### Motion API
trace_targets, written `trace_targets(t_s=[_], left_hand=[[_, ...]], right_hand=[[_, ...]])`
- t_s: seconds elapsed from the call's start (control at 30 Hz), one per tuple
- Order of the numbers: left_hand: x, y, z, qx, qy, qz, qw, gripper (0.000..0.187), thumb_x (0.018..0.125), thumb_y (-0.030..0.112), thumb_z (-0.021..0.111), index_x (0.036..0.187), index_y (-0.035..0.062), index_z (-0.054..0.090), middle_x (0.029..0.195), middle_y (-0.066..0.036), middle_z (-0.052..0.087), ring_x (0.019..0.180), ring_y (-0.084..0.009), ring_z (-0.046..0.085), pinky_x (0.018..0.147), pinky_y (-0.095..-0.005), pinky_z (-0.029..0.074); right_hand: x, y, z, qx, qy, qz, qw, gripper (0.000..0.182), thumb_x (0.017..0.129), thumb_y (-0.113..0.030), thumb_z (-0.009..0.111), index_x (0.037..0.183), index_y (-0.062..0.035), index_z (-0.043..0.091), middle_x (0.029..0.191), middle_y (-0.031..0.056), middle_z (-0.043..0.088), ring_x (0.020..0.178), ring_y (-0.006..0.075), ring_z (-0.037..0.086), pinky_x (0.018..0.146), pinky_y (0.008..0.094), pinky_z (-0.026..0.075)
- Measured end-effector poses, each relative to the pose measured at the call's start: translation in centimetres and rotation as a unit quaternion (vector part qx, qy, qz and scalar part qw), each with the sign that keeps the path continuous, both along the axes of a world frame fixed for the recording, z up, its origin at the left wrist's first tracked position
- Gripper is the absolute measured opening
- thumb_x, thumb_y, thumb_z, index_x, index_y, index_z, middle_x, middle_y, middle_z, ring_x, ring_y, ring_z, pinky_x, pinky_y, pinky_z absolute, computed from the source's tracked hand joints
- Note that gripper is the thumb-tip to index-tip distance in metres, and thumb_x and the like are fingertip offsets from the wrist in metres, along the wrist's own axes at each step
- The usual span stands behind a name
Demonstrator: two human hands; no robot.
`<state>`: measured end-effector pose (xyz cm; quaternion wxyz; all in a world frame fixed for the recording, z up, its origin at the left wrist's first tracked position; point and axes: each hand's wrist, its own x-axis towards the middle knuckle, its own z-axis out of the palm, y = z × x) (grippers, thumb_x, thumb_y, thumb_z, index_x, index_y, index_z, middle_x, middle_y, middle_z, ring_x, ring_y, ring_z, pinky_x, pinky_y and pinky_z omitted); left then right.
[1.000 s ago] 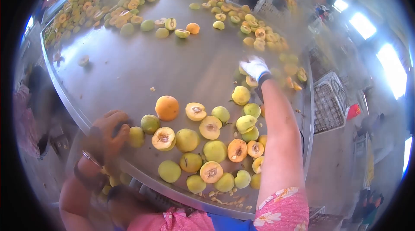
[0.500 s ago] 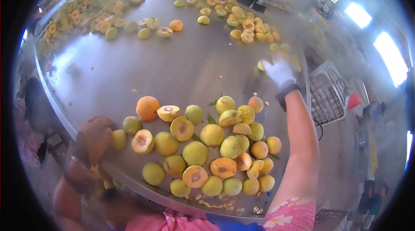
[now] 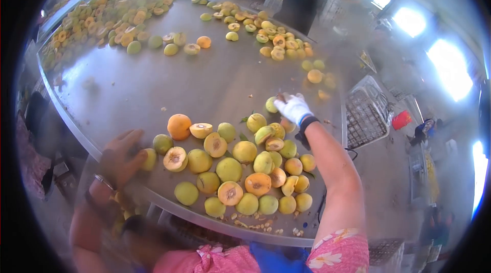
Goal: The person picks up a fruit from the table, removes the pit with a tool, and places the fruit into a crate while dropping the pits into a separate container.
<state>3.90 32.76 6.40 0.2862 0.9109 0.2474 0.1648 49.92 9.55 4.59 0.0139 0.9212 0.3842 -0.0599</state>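
My right hand [image 3: 293, 109], in a white glove with a dark band at the wrist, has its fingers on a green-yellow peach [image 3: 271, 104] at the far side of the near pile. My left hand [image 3: 123, 156], bare and blurred, rests at the table's left edge with fingers apart, beside a yellow-green peach [image 3: 149, 159]. Between my arms lie whole peaches [image 3: 229, 169] and halved ones, such as a cut peach half [image 3: 230, 192] with its pit hollow showing. An orange peach [image 3: 179, 127] sits at the pile's back left.
The metal table [image 3: 169, 86] has a raised rim. A large heap of peaches [image 3: 102, 22] covers its far left, and more peaches [image 3: 279, 40] lie far right. Seeds [image 3: 255, 223] are scattered at the near edge. A crate [image 3: 365, 114] stands right, near a red object [image 3: 401, 119].
My right hand has come back toward me and leftward, with the green-yellow peach moving along. My left hand has shifted slightly up and its fingers show more apart. The view has tilted slightly.
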Motion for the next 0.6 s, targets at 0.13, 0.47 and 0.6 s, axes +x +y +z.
trace_targets(t_s=[0.13, 0.47, 0.6], left_hand=[[-0.9, -0.2, 0.4, 0.001, -0.005, -0.054, 0.999, 0.055, 0.085, 0.022, 0.065, 0.136, 0.0037, 0.054, 0.133, -0.022, 0.058, 0.117, -0.0409, 0.059, 0.1, -0.0443, 0.048], [-2.6, 1.9, -2.1, -0.034, 0.08, 0.012, 0.996, 0.07, 0.086, 0.047, 0.063, 0.146, 0.0135, 0.048, 0.131, -0.025, 0.06, 0.119, -0.0412, 0.059, 0.102, -0.0445, 0.047], [-2.0, 2.3, -3.0, -0.05, 0.076, 0.03, 0.995, 0.07, 0.086, 0.051, 0.061, 0.144, 0.0142, 0.05, 0.13, -0.022, 0.062, 0.119, -0.0369, 0.061, 0.103, -0.0418, 0.047]], right_hand=[[-6.7, -1.6, 1.1, 0.018, 0.05, 0.02, 0.998, 0.059, 0.096, -0.053, 0.039, 0.136, -0.0134, 0.058, 0.137, 0.0155, 0.059, 0.133, 0.0365, 0.048, 0.116, 0.0452, 0.029], [-14.7, -8.7, 10.1, 0.209, 0.076, 0.035, 0.974, 0.042, 0.094, -0.037, 0.062, 0.121, -0.0062, 0.063, 0.104, 0.0161, 0.072, 0.091, 0.0317, 0.071, 0.08, 0.0385, 0.054], [-21.7, -12.6, 16.4, 0.301, 0.207, -0.021, 0.931, 0.041, 0.098, -0.03, 0.062, 0.131, -0.0065, 0.058, 0.093, 0.0054, 0.069, 0.062, 0.0099, 0.063, 0.053, 0.0249, 0.051]])
